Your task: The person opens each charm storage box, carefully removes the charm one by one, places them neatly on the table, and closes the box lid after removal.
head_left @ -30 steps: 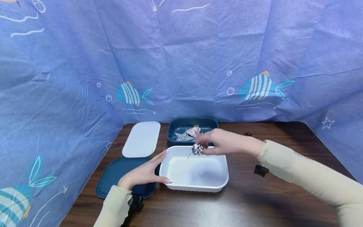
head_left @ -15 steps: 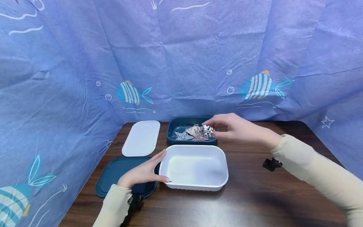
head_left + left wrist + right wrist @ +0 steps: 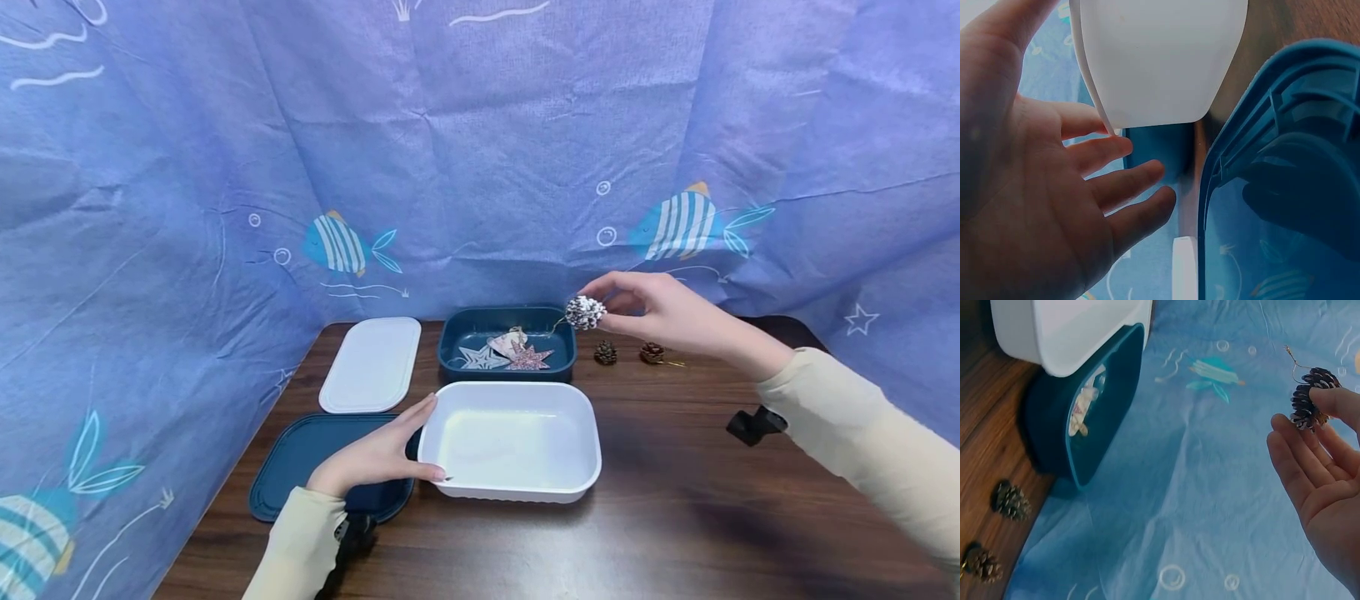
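Observation:
My right hand [image 3: 660, 310] pinches a white-tipped pine cone [image 3: 585, 312] between thumb and fingers, raised near the right end of the dark blue box [image 3: 452, 335]. A thin cord loop hangs off the pine cone [image 3: 1302, 403] in the right wrist view. My left hand [image 3: 375, 454] rests against the left end of the white box [image 3: 590, 433], thumb at its near corner. In the left wrist view the left hand [image 3: 1054, 181] has spread fingers, some touching the rim of the white box [image 3: 1160, 69]. Inside the dark blue box lie a silver star [image 3: 482, 358], a pinkish star [image 3: 530, 358] and a pale ornament [image 3: 510, 342].
Two brown pine cones lie on the wooden table [image 3: 675, 517]: one pine cone [image 3: 605, 352] and another pine cone [image 3: 652, 352] with a gold cord. At left are a white lid [image 3: 371, 364] and a dark blue lid [image 3: 300, 454]. A blue fish-print cloth [image 3: 487, 167] hangs behind.
My right hand has carried the white-tipped pine cone from above the white box, back and right over the dark blue box, to its right end. My left hand has stayed at the white box.

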`<state>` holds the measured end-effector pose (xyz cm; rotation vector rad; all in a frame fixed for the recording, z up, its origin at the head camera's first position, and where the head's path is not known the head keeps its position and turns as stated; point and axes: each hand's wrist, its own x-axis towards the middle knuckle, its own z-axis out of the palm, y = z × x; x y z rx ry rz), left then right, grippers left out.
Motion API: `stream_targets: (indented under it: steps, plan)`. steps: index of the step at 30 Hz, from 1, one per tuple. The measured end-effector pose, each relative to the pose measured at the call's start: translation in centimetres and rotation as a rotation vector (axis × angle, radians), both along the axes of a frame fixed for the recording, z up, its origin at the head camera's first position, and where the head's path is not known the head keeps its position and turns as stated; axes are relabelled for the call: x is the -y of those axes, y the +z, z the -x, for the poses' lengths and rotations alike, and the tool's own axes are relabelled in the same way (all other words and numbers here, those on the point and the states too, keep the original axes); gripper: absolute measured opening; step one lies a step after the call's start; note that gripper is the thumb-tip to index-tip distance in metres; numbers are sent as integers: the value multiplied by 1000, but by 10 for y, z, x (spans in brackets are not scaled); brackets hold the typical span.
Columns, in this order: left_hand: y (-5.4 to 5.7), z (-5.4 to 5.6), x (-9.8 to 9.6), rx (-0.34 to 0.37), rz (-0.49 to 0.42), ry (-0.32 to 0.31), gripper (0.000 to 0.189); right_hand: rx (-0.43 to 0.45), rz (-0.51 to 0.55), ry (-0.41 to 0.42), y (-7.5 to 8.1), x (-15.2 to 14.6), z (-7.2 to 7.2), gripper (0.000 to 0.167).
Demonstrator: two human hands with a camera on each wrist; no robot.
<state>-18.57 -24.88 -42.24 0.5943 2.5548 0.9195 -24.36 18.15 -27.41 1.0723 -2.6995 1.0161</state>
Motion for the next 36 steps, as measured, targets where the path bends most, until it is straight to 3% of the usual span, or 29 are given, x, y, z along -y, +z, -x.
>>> stream_targets:
  steps: [13, 21, 29, 36]
  plan:
    - [-2, 0, -1, -2, 5, -2, 109, 44, 27, -121, 2, -35, 6, 34]
    - [-1, 1, -3, 0, 6, -2, 109, -19, 1, -167, -2, -58, 16, 41]
    - [-3, 0, -3, 2, 14, 4, 109, 24, 137, -336, 7, -87, 19, 51]
    - [-3, -1, -3, -2, 15, 13, 109, 91, 346, -449, 5, -110, 21, 44]
